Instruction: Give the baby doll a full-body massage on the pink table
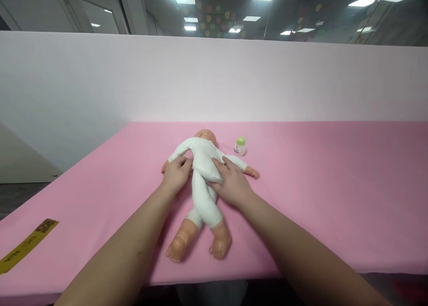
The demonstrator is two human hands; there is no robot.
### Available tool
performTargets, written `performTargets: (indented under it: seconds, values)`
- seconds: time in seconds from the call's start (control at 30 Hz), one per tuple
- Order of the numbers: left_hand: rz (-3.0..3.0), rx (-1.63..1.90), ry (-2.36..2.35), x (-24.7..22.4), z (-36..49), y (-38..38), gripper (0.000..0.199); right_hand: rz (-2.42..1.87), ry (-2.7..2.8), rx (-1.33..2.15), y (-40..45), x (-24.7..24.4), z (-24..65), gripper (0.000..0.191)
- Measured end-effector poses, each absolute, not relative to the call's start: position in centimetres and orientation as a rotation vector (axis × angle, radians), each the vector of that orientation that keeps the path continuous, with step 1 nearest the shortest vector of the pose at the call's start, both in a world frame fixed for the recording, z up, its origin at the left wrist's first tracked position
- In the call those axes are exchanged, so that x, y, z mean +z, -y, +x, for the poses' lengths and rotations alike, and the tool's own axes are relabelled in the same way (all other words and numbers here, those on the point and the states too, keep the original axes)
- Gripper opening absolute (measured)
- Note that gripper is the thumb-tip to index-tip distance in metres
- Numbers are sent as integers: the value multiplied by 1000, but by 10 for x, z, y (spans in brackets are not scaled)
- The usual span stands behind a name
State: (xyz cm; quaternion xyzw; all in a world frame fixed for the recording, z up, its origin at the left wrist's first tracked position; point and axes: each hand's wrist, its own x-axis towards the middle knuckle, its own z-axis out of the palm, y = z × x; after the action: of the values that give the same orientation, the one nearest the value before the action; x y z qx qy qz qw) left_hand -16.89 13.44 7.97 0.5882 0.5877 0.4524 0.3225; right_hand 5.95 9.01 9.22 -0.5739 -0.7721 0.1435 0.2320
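A baby doll [204, 159] in a white cloth body lies on the pink surface, its head at the far end and its legs crossed toward me. Its arms stretch out to both sides. My left hand [177, 174] is closed at the left side of the doll's torso, fingertips curled against the cloth. On the other side, my right hand [233, 183] grips the torso near the hip, with its fingers over the cloth and its thumb lower down. The doll's face is turned away from view.
A small clear jar with a green lid [240, 146] stands beyond the doll's right-hand arm. A yellow label strip [28, 247] is on the left part of the pink-covered table [317, 199]. A white partition [267, 80] rises behind, with glass above it.
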Motion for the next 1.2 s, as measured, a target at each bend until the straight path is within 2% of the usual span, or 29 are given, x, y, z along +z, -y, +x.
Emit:
performTargets:
  seconds: [0.2,0.37,0.63,0.93,1.2]
  values:
    - [1573,877,-1273,97,-152,-117,56,-1664,2007,423,-94,87,62,82]
    - [1532,619,-1024,102,-156,-111,62,-1392,1982,552,-90,84,62,87]
    - [1131,829,-849,96,-164,-124,48,-1449,1967,726,-89,87,59,121]
    - [1014,823,-812,97,-174,-127,30,-1309,1976,836,-95,92,78,118]
    - [1078,770,-750,88,-182,-130,45,-1318,2032,936,-104,96,94,119]
